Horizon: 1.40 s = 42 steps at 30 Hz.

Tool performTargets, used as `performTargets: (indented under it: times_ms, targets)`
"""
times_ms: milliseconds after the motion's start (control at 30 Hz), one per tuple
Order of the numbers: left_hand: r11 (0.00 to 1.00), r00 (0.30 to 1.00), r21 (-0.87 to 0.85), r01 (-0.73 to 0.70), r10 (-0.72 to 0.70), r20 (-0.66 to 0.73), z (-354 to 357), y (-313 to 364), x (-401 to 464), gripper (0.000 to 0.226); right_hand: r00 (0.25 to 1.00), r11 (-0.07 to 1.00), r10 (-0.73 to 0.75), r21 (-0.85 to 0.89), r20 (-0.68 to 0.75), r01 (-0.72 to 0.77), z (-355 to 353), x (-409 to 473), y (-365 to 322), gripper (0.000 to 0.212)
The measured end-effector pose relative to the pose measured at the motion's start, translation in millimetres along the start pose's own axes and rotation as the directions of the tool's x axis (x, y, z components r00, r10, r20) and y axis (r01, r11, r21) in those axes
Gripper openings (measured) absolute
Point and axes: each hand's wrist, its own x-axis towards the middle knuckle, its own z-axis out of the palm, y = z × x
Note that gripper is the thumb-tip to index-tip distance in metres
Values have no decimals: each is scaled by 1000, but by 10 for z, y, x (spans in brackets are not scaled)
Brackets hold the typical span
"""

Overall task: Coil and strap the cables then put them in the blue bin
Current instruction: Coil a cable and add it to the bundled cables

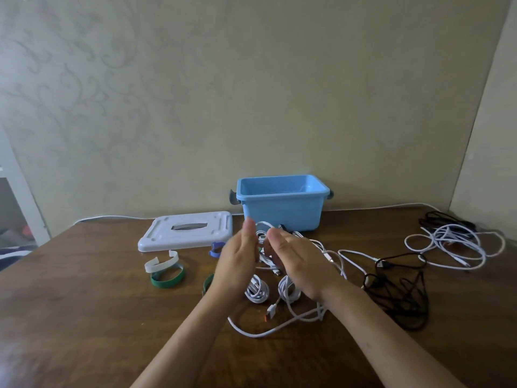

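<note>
From my remote seat I see both forearms reaching out over a dark brown wooden table (84, 303), palms turned toward each other with a narrow gap between them. The left hand (237, 261) has its fingers straight and together, holding nothing; the right hand (296, 261) is likewise flat and relaxed, fingers extended, gripping nothing. Under and just beyond the hands lies a tangle of white charging cables (279, 298), partly wound into two small loose coils, with one orange-tipped USB plug (270, 310) lying on the wood below them. To the right of that sits a loose black cable (402, 292), and farther right, near the table's edge, a second heap of white cables (453, 245) mixed with more black cord. The open light-blue plastic bin (282, 208) stands at the back of the table against the wall, and I can see no cable inside it. Its white lid (187, 231) lies flat just left of the bin. In front of the lid rest a curled white strap (161, 264), a green strap (167, 278) touching it, and a blue strap (216, 249) beside the left hand
</note>
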Motion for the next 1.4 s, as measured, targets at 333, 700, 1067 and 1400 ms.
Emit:
performTargets:
  times_ms: [333,700,1067,1400]
  targets:
    - [999,996,35,19,-22,83,13,-26,-23,72,995,983,-67,-176,-77,53,42,-4,15,23]
    - [996,971,34,-77,83,-225,-83,20,38,67,999,840,-14,-541,51,39,-42,-51,-90,27]
    - [980,971,-184,-71,26,-239,-173,134,60,58,950,851,180,-524,253,-22,43,-10,0,30]
    - [997,988,-51,-49,41,-147,-144,82,62,58,938,831,197,-557,286,-5,31,29,83,27]
